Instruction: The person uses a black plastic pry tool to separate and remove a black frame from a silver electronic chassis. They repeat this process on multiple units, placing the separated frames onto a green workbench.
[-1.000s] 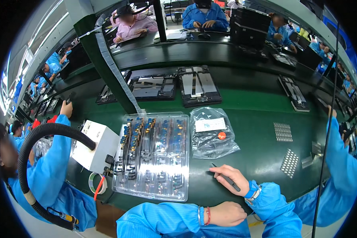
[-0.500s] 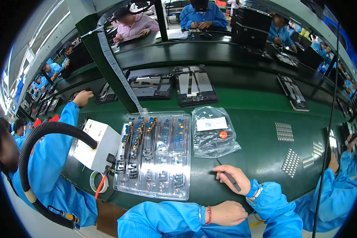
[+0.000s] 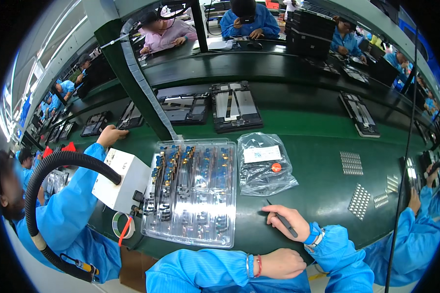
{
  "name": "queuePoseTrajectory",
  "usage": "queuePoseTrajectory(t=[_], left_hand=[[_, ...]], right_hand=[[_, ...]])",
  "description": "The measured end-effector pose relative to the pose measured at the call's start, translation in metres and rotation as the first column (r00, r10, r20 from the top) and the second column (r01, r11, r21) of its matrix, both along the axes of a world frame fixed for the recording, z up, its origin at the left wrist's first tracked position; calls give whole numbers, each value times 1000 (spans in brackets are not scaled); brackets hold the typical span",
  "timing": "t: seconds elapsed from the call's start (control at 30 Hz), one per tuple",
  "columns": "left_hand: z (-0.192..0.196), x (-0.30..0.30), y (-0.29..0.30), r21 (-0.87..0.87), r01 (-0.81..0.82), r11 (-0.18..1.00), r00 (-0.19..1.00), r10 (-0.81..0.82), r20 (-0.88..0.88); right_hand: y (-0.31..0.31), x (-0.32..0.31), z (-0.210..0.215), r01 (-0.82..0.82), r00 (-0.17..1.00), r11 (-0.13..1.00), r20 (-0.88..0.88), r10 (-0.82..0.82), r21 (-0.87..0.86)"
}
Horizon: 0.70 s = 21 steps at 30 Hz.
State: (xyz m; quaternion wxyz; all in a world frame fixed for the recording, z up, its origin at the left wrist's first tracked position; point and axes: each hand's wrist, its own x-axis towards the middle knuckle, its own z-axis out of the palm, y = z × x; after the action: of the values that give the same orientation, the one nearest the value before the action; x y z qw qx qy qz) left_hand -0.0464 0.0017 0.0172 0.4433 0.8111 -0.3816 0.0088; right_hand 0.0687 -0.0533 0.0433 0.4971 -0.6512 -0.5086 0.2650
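Note:
My right hand [image 3: 287, 223] is closed around slim dark tweezers [image 3: 289, 227], whose pointed tip reaches past the fingers toward the far left. Below it, my left hand [image 3: 280, 262] lies knuckles up with its fingers curled under, in a loose fist; nothing shows in it. Left of my right hand stands a clear plastic tray [image 3: 225, 240] with rows of flex cables [image 3: 168, 168] bearing blue and gold ends. A clear plastic bag [image 3: 265, 178] with a white label and a red round sticker lies on the green bench, just beyond the tweezers.
Opened tablet-like devices [image 3: 237, 110] line the belt at the back. Silver dotted sheets [image 3: 359, 201] lie to the right. A white box [image 3: 121, 178] with a black hose [image 3: 29, 195] and a tape roll [image 3: 123, 224] stand left. Co-workers sit on both sides and opposite.
The devices on the belt have shifted slightly left. A co-worker's hand at the left has come nearer and to the right. My hands have stayed in place.

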Motion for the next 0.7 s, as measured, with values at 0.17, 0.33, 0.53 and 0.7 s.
queuePoseTrajectory(t=[0.17,0.33,0.53,0.7], left_hand=[[0,0,0,12,-1,1000,1000,1,-9],[1,0,0,24,1,1000,1000,-1,-1],[0,0,0,20,4,1000,1000,-4,5],[0,0,0,30,10,999,1000,-9,-4]], right_hand=[[1,2,-1,-6,1000,999,23,7,-40],[0,0,3,18,999,999,-30,-19,-27],[0,3,0,-47,998,998,-28,48,35],[-1,2,-2,-32,999,999,-18,32,14]])
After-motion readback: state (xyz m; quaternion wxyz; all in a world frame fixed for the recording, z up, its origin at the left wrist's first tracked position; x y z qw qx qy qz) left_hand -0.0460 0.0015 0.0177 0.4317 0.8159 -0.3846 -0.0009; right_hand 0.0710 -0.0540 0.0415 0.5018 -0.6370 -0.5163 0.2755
